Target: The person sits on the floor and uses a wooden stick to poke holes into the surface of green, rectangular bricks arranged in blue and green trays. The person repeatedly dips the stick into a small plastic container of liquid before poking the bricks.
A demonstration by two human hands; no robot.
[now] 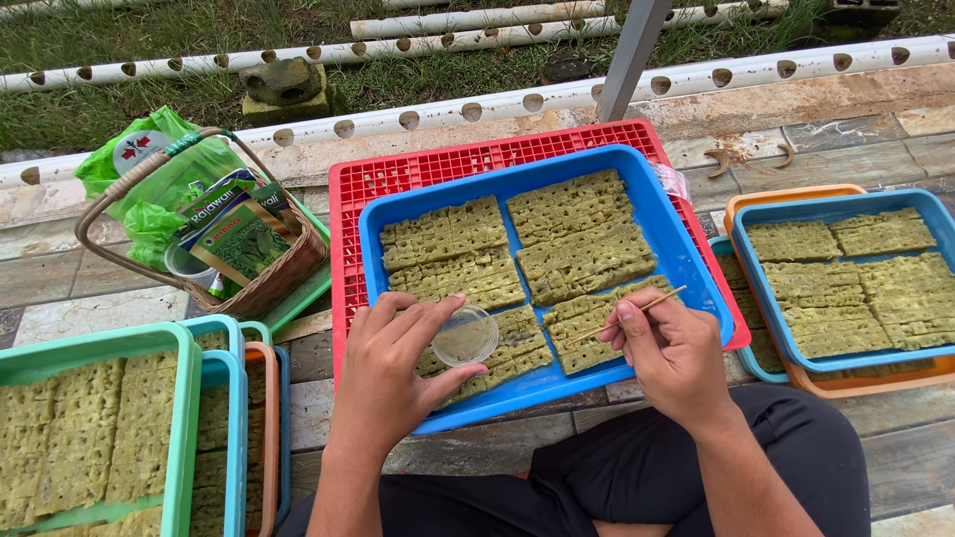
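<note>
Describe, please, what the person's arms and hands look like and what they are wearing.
Both forearms are bare to the bottom edge of the picture, with no sleeves in view. The left hand and the right hand wear no gloves, rings, watch or bracelet, and the fingernails look short and unpainted. The dark trousers are the only clothing visible.

Both forearms are bare from the elbow down, with no sleeves reaching into view. The left hand (393,363) and the right hand (671,353) wear no gloves, rings, watch or bracelets. The fingernails are short and plain. The legs are covered by dark, nearly black trousers (637,467) of smooth, softly creased fabric.
</note>
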